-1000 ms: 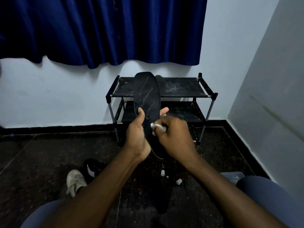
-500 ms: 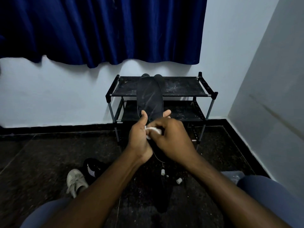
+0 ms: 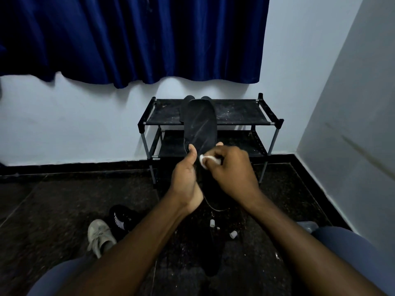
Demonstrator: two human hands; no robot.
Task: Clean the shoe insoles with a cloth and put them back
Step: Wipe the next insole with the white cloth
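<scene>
Before the shoe rack point(image 3: 239, 113), held up off the floor point(image 3: 64, 210), the black insole point(image 3: 201, 122) stands toe-up in the left hand point(image 3: 186, 178), thumb clamped on its near face. The right hand point(image 3: 233, 174) pinches a small white cloth point(image 3: 205, 160) against its middle. Best to wipe in long firm strokes toward the streaked toe, bracing behind.

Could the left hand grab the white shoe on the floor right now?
Probably not right away. The left hand grips the black insole, so it would need to let go first. The white shoe lies on the floor down to the left, with nothing covering it.
</scene>
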